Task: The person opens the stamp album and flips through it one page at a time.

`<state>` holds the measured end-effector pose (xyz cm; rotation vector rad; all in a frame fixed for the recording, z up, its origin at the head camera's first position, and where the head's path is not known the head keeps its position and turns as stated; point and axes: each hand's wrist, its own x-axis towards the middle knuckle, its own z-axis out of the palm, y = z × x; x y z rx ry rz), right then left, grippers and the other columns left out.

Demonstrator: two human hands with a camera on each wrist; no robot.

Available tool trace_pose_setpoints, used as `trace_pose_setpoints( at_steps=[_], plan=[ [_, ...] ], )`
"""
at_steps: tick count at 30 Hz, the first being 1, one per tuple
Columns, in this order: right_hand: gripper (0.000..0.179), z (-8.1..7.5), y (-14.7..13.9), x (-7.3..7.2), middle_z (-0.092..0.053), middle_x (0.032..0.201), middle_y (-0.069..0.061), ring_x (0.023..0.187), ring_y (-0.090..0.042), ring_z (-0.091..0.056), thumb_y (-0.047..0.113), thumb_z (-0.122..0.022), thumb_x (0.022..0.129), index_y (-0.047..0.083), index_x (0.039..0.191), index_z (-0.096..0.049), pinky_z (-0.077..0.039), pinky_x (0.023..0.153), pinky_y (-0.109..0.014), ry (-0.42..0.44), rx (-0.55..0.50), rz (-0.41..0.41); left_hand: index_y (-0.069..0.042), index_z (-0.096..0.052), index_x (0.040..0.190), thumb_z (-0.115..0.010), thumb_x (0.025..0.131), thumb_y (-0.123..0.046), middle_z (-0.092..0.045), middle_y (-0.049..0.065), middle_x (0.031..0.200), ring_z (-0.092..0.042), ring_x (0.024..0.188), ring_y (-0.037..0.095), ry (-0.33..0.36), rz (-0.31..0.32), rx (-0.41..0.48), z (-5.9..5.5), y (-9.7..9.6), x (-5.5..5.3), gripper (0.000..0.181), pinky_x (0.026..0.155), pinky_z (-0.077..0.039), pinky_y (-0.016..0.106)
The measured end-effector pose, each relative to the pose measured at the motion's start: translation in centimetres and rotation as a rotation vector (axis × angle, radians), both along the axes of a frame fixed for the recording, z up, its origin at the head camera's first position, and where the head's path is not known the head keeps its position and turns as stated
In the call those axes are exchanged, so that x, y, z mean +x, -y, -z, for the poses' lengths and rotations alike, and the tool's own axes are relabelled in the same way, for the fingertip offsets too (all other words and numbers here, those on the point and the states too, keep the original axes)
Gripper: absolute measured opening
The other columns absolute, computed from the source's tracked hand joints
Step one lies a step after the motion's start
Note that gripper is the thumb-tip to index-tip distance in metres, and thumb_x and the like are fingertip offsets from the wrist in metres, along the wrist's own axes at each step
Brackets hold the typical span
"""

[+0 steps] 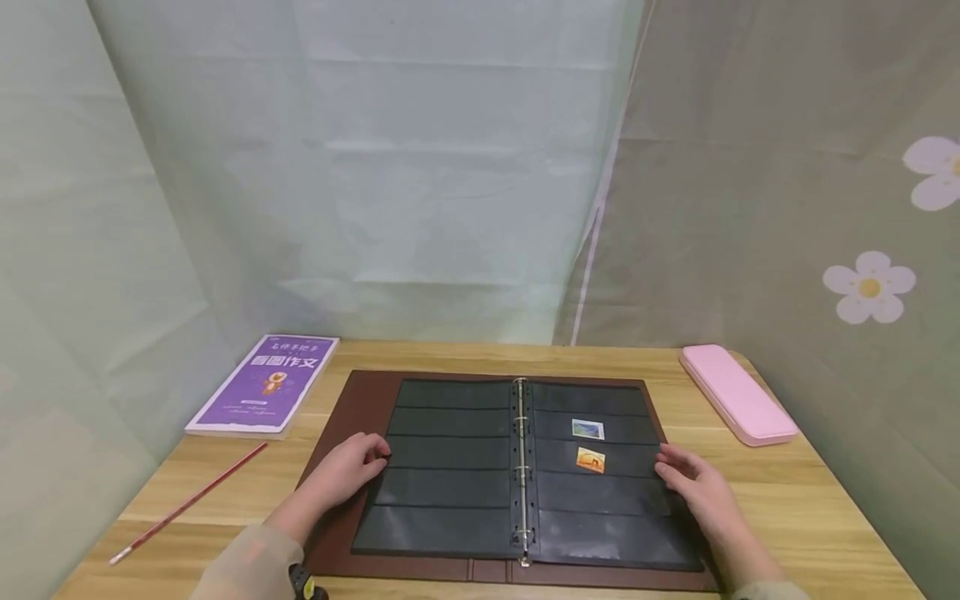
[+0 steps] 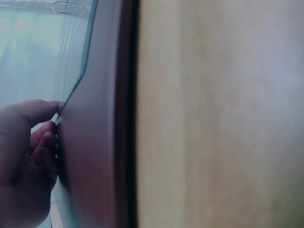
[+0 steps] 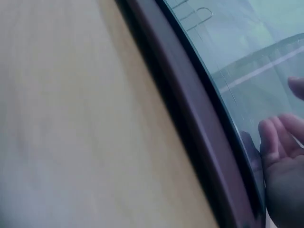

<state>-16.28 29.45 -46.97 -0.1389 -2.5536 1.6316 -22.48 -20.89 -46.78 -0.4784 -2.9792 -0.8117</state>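
Note:
An open brown stamp album [image 1: 367, 400] with black pocket pages lies in front of me. Two stamps sit in its right page [image 1: 600, 521]: a blue-green stamp [image 1: 588, 429] and, just below it, an orange stamp [image 1: 591, 460]. My left hand [image 1: 351, 467] pinches the outer edge of the left page [image 1: 450, 487] between thumb and fingers; in the left wrist view the edge bends at the fingertips. At the outer edge of the right page rests my right hand [image 1: 697, 487], its fingers loosely bent and the thumb apart from them in the right wrist view.
Metal rings [image 1: 522, 475] run down the album's middle. At the back left lies a purple book [image 1: 262, 387], with a red pencil [image 1: 191, 500] in front of it. A pink case [image 1: 738, 396] is at the back right of the wooden table [image 1: 810, 517]. Hanging cloth [image 1: 450, 183] surrounds the table.

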Motion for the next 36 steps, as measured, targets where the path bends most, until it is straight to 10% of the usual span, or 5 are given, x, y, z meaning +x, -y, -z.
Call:
trace_pose_setpoints(
  at_steps=[8, 36],
  plan=[
    [0.057, -0.7, -1.9, 0.7, -0.058, 0.117, -0.024, 0.107, -0.036, -0.056, 0.031, -0.062, 0.09, -0.009, 0.129, -0.049, -0.049, 0.076, -0.029, 0.083, 0.299, -0.019, -0.012, -0.063, 0.09, -0.066, 0.084, -0.005, -0.047, -0.003, 0.074, -0.045, 0.066, 0.011, -0.004, 0.007, 0.012, 0.0, 0.2, 0.1, 0.01, 0.06, -0.04, 0.031],
    [0.05, -0.6, -1.2, 0.6, -0.061, 0.11, -0.017, 0.088, -0.022, -0.059, 0.027, -0.069, 0.085, -0.007, 0.12, -0.057, -0.049, 0.064, -0.028, 0.043, 0.397, -0.074, -0.013, -0.064, 0.093, -0.068, 0.084, -0.009, -0.047, -0.002, 0.077, -0.045, 0.069, 0.012, 0.036, 0.026, 0.06, -0.1, 0.4, 0.4, 0.011, 0.061, -0.04, 0.03]
  ],
)
